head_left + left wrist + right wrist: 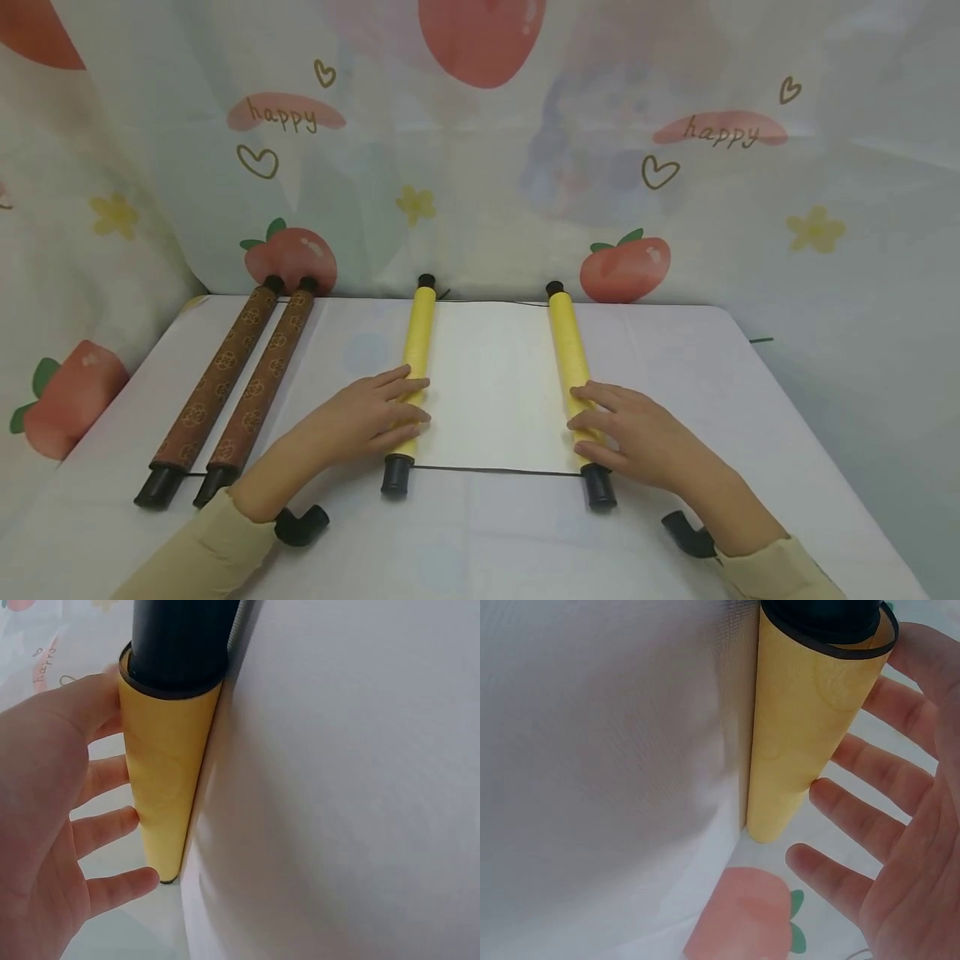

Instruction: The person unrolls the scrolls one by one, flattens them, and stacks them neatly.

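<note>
A scroll with black end knobs lies partly unrolled, its blank white sheet [498,383] between a left yellow roll [422,325] and a right yellow roll [567,342]. My left hand [371,417] lies across the near half of the left roll, fingers spread and reaching over it toward the sheet. On the other side my right hand [637,433] rests in the same way over the right roll. Both wrist views show loosely extended fingers along the outside of each yellow roll [169,750], [802,727], with the thumb near the black knob.
Left of my left arm lies a second scroll, its two brown patterned rolls [225,367], [262,379] side by side. They stand on a white-covered table [480,533]. Behind it hangs a printed cloth [480,167] with fruit and hearts. Black bands [302,527] show at both wrists.
</note>
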Demonstrator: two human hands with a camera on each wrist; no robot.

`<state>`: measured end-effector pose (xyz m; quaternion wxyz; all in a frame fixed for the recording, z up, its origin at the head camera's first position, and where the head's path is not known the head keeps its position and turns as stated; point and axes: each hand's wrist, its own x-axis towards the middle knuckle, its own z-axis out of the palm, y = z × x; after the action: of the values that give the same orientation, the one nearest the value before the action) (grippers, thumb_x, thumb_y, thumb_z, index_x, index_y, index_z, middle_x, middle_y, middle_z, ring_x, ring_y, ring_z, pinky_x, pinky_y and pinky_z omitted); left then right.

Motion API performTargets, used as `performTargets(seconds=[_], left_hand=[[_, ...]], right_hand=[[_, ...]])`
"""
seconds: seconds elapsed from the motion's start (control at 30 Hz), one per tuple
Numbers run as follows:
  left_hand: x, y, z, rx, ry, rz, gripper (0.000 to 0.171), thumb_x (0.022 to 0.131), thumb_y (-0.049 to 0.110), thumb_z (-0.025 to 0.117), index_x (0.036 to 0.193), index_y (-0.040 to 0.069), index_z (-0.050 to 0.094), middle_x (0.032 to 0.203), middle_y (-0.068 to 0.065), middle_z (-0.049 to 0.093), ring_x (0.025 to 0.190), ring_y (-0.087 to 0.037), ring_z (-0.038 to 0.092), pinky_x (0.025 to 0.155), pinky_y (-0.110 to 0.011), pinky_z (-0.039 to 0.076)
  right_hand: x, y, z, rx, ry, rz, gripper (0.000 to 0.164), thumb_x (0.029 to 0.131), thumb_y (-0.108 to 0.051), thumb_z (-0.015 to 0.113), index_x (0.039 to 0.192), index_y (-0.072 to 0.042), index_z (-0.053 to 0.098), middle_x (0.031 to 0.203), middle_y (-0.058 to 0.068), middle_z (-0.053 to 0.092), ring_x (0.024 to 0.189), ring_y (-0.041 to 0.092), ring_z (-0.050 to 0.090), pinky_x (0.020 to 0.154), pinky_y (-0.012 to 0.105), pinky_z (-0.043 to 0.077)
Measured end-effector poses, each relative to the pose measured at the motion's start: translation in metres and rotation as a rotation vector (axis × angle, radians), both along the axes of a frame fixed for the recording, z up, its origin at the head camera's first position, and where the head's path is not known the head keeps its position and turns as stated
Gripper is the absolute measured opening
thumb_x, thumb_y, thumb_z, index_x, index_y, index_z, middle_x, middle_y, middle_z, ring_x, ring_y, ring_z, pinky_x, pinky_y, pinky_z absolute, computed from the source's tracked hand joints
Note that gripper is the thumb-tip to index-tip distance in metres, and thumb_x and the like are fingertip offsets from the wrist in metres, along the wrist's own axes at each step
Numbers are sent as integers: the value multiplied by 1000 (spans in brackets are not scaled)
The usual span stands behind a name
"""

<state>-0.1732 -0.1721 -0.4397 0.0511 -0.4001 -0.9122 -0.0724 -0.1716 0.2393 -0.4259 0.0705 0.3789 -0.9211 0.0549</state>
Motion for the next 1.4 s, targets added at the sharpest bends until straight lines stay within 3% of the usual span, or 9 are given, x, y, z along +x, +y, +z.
performTargets(seconds=[0.3,0.5,0.73,0.83,1.07,1.4], left_hand=[[2,-2,0,-29,-2,-7,40,102,51,49,126,26,70,151,-7,49,144,-37,36,109,-51,40],[2,-4,0,-24,13,-22,37,101,48,52,121,25,72,151,-7,49,145,-36,34,109,-51,39],[6,-5,3,-90,-61,11,43,105,48,42,140,30,59,160,-5,35,150,-32,25,110,-58,36],[7,-7,3,-98,-66,20,43,105,49,42,141,31,58,161,-4,33,150,-32,25,109,-58,36],[8,-11,1,-105,-40,38,43,105,50,40,137,31,61,161,-3,33,150,-30,26,108,-54,39],[11,-16,1,-90,-5,25,42,105,49,43,138,31,60,160,-4,36,148,-32,31,105,-53,43]], right_hand=[[4,6,1,30,-4,-9,33,88,-39,75,119,-26,74,141,10,57,132,31,52,103,49,46],[5,9,3,20,-8,0,34,88,-43,74,116,-23,75,143,10,56,133,31,51,103,49,46],[6,13,4,21,13,25,33,87,-40,76,115,-22,75,141,11,57,131,32,54,101,49,48],[7,15,5,21,18,29,31,87,-36,76,115,-23,76,141,12,58,130,32,54,100,49,48],[8,16,7,50,-21,0,37,86,-44,75,116,-21,74,142,11,57,131,32,53,102,50,47],[11,23,5,31,-6,17,40,85,-44,76,120,-24,74,141,10,58,132,34,52,101,50,47]])
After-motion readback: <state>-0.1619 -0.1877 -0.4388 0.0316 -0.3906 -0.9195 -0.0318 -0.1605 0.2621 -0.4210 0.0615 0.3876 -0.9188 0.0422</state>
